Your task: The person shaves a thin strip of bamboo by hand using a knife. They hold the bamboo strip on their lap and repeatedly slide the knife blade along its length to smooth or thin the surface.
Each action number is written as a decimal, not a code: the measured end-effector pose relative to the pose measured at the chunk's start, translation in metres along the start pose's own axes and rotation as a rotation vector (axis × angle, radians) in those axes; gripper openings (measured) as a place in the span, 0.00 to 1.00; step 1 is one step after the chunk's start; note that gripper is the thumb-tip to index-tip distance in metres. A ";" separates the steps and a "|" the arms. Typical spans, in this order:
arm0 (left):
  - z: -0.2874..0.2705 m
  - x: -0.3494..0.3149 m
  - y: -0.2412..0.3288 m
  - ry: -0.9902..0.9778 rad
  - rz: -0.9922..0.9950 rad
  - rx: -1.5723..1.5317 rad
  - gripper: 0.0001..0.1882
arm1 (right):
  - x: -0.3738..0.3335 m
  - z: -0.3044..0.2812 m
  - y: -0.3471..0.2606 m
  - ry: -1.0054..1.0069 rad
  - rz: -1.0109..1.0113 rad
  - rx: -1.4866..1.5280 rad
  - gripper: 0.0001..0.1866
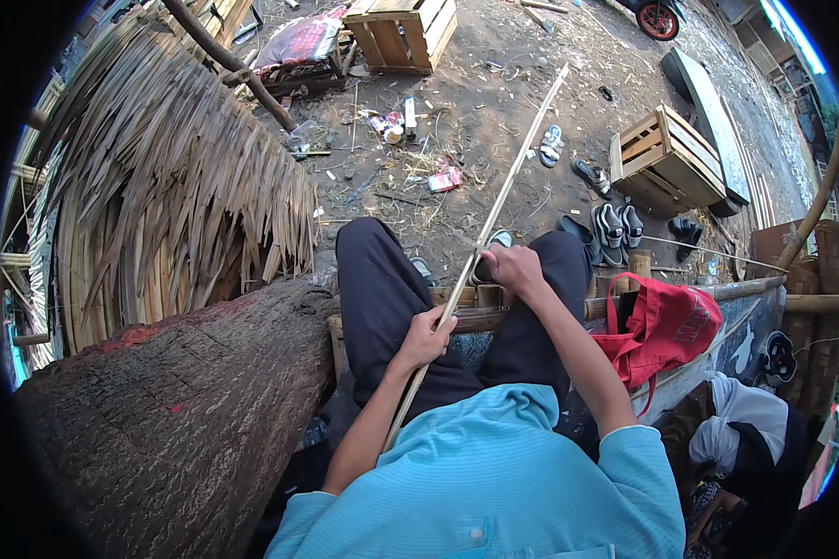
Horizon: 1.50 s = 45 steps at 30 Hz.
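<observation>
A long, thin, pale strip [522, 160] that looks like bamboo or wood runs from my lap up and away to the far right. My left hand [424, 339] is closed around its lower part, over my left thigh. Farther along, my right hand [516, 268] is closed at the strip's right side, near my right knee. A dark shape shows below its fingers, but I cannot make out whether it is held there or lies behind. The strip's near end reaches down against my blue shirt.
A thick tree trunk [186, 410] and a dry-leaf thatch [177, 177] stand on my left. Right of my bamboo seat [480, 320] are a red bag [667, 326] and a crouched person [741, 438]. Ahead lie shoes [611, 228], wooden crates [667, 163] and scattered litter [445, 180].
</observation>
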<state>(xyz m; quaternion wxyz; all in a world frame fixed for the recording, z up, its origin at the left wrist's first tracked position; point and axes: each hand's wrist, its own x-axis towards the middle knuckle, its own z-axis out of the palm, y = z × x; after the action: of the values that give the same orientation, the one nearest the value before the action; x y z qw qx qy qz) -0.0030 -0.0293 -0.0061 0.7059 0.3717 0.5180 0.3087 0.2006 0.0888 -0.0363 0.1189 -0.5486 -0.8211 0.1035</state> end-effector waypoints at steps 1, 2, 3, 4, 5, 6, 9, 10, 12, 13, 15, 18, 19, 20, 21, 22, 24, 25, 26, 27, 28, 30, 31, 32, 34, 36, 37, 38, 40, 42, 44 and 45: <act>-0.001 -0.001 -0.001 -0.003 0.032 0.016 0.09 | 0.009 -0.003 0.005 0.010 -0.017 -0.037 0.26; -0.003 0.001 -0.003 -0.004 0.034 0.017 0.09 | 0.013 -0.005 0.007 0.021 -0.034 -0.074 0.28; -0.006 0.003 -0.004 0.002 0.027 0.028 0.10 | 0.014 -0.005 0.003 0.023 -0.034 -0.074 0.28; -0.008 0.010 -0.004 0.000 0.024 0.041 0.11 | 0.019 -0.003 -0.001 0.007 -0.036 -0.072 0.28; -0.007 0.007 -0.008 0.005 0.009 -0.059 0.10 | 0.022 -0.003 -0.005 -0.009 -0.039 -0.069 0.29; -0.007 0.003 -0.012 0.001 0.013 -0.056 0.10 | 0.020 -0.004 -0.008 -0.066 -0.017 -0.033 0.29; -0.007 -0.007 -0.003 -0.010 -0.041 -0.195 0.09 | 0.005 -0.011 -0.023 -0.154 -0.173 0.072 0.28; -0.008 -0.008 -0.006 -0.004 -0.043 -0.195 0.09 | -0.001 -0.017 -0.037 -0.209 -0.270 0.082 0.28; -0.008 -0.006 -0.008 -0.020 -0.052 -0.215 0.12 | -0.009 -0.025 -0.048 -0.256 -0.430 0.096 0.26; -0.007 -0.006 -0.006 -0.038 -0.039 -0.182 0.14 | -0.008 -0.024 -0.038 -0.164 -0.352 0.039 0.27; -0.005 -0.008 -0.003 -0.028 -0.006 -0.118 0.14 | 0.014 -0.022 0.002 0.081 -0.063 -0.081 0.29; -0.002 -0.005 -0.003 -0.027 0.030 -0.070 0.15 | 0.025 -0.021 0.021 0.082 0.000 -0.153 0.29; -0.005 -0.006 -0.005 -0.005 0.012 -0.092 0.15 | 0.025 -0.018 0.014 0.084 0.000 -0.151 0.29; -0.006 -0.006 -0.007 0.016 -0.003 -0.116 0.15 | 0.021 -0.018 0.008 0.046 -0.037 -0.114 0.29; -0.008 -0.006 -0.008 -0.010 -0.016 -0.147 0.15 | 0.015 -0.019 0.002 0.008 -0.075 -0.076 0.28; -0.007 -0.005 -0.006 -0.014 -0.014 -0.147 0.15 | 0.006 -0.018 -0.002 -0.006 -0.147 -0.018 0.28; -0.006 -0.005 -0.004 -0.029 -0.010 -0.168 0.14 | -0.010 -0.020 -0.020 -0.092 -0.285 0.057 0.27; -0.007 -0.005 -0.004 -0.031 -0.009 -0.167 0.14 | -0.009 -0.024 -0.022 -0.091 -0.284 0.057 0.27; -0.009 -0.006 -0.005 -0.048 -0.035 -0.157 0.14 | -0.008 -0.027 -0.023 -0.142 -0.349 0.025 0.26; -0.010 -0.007 -0.005 -0.066 -0.062 -0.147 0.14 | -0.007 -0.028 -0.024 -0.193 -0.413 -0.006 0.25; -0.010 -0.007 -0.003 -0.066 -0.060 -0.141 0.14 | 0.002 -0.026 -0.007 -0.131 -0.278 -0.053 0.25; -0.003 -0.013 0.000 -0.055 0.000 -0.108 0.15 | 0.036 -0.039 0.039 0.107 0.115 -0.223 0.28; -0.002 -0.012 -0.001 -0.053 -0.016 -0.024 0.15 | 0.047 -0.045 0.062 0.127 0.315 -0.226 0.30; -0.002 -0.012 -0.002 -0.058 -0.014 -0.019 0.15 | 0.049 -0.049 0.068 0.131 0.321 -0.227 0.30; 0.000 -0.011 -0.005 -0.036 0.002 0.078 0.16 | 0.054 -0.056 0.074 -0.020 0.227 -0.285 0.30; -0.001 -0.009 -0.006 -0.036 0.014 0.099 0.17 | 0.043 -0.049 0.061 -0.026 0.198 -0.225 0.29; -0.001 -0.009 -0.005 -0.052 0.008 0.049 0.17 | 0.036 -0.047 0.050 -0.004 0.147 -0.181 0.28; -0.001 -0.008 -0.005 -0.069 0.000 -0.001 0.17 | 0.030 -0.045 0.040 0.017 0.099 -0.137 0.28; 0.000 -0.005 -0.003 -0.068 -0.013 -0.012 0.17 | 0.018 -0.044 0.021 -0.026 0.039 -0.088 0.27; -0.002 -0.006 -0.004 -0.070 -0.034 -0.021 0.17 | 0.005 -0.036 -0.001 -0.101 -0.079 -0.044 0.26; -0.002 -0.005 -0.005 -0.018 0.006 0.047 0.16 | -0.012 -0.034 -0.028 -0.185 -0.140 0.038 0.25; -0.003 -0.004 -0.011 -0.017 0.004 0.045 0.16 | -0.021 -0.030 -0.041 -0.211 -0.142 0.052 0.25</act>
<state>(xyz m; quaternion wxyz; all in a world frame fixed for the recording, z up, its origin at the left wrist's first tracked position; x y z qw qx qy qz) -0.0065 -0.0375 -0.0137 0.7011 0.3913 0.5179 0.2951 0.1819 0.0552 0.0024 0.0532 -0.4717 -0.8630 0.1731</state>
